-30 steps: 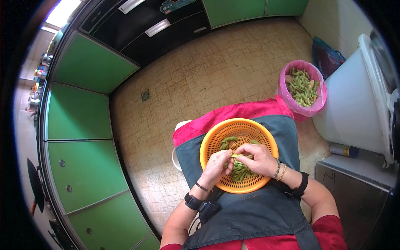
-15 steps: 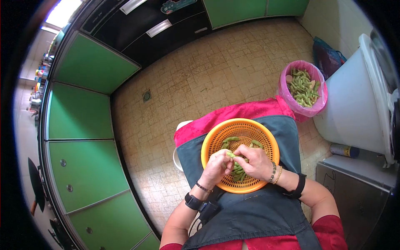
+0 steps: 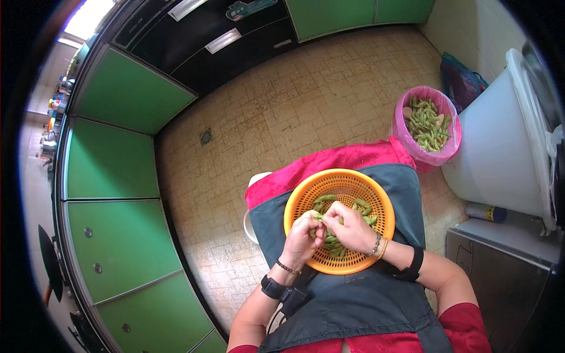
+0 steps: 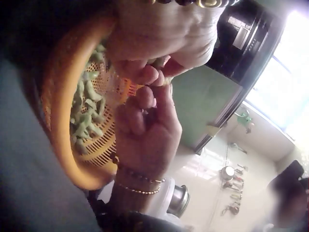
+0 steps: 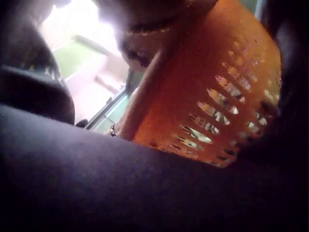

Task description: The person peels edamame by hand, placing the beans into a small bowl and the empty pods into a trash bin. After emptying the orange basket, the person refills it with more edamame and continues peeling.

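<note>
Over an orange colander [image 3: 338, 173] on the lap, my two hands meet fingertip to fingertip. Between them is a green edamame pod [image 3: 318, 216], mostly hidden by fingers. My left hand [image 3: 301, 240] pinches it from the left side, and my right hand [image 3: 352, 230], with two bracelets, pinches it from the right. In the left wrist view, the curled fingers of the right hand [image 4: 147, 140] come up against those of the left hand [image 4: 164, 34]. Loose edamame pods [image 3: 336, 250] lie in the colander below. The right wrist view shows mainly the colander's slotted side [image 5: 193, 121].
A pink-lined bin [image 3: 397, 120] full of green pods stands on the floor at the right, beside a large white tub [image 3: 494, 135]. A spray can [image 3: 485, 212] lies near a grey metal box [image 3: 494, 265]. Green cabinets [image 3: 112, 159] line the left.
Both hands have shifted slightly left and up over the colander, the right hand most, still at a pod. More pods now show in the colander's right part.
</note>
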{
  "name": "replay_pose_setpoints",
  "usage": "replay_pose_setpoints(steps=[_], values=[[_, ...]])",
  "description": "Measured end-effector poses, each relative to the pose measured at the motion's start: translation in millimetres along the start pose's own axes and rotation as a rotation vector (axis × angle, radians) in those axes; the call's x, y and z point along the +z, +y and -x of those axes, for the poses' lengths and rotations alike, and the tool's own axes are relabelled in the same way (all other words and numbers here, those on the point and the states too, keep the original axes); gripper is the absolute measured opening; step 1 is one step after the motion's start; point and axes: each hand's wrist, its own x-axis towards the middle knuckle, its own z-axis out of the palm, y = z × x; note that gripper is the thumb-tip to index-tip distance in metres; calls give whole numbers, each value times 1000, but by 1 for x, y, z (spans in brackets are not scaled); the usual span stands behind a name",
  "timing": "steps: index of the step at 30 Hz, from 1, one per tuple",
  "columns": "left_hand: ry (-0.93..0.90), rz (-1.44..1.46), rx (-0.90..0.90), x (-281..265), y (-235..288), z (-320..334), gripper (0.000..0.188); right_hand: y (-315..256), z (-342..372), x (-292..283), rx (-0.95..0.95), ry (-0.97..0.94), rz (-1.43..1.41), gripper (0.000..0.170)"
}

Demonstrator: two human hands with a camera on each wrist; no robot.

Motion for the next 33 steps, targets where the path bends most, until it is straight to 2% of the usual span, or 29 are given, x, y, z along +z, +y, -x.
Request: replay_pose_setpoints(steps=[3, 6, 10, 13, 15, 16, 19, 22, 31, 33], values=[[39, -201, 19, 2, 1, 0, 7, -3, -7, -11, 241, -87, -209, 27], [31, -214, 14, 7, 3, 1, 6, -4, -9, -20, 348, -173, -294, 29], [16, -222, -5, 9, 6, 4, 3, -6, -14, -30, 288, -188, -95, 26], [-1, -232, -85, 10, 8, 6, 5, 2, -14, -32, 186, -124, -119, 20], [-29, -201, -129, 10, 4, 5, 8, -1, -11, -37, 191, -174, -75, 17], [-53, -226, -133, 9, 2, 3, 13, -3, -10, -39, 193, -199, -53, 15], [-138, -316, -142, 6, -3, -2, 36, -2, 0, -22, 145, -221, -275, 7], [-132, -268, -119, 8, -2, 0, 31, -11, 0, -23, 270, -233, -392, 6], [-105, -263, -110, 3, -3, -2, 21, 2, 2, -17, 481, -143, -706, 11], [-77, -264, -107, 3, -2, -1, 19, -3, 1, -16, 472, -103, -640, 12]])
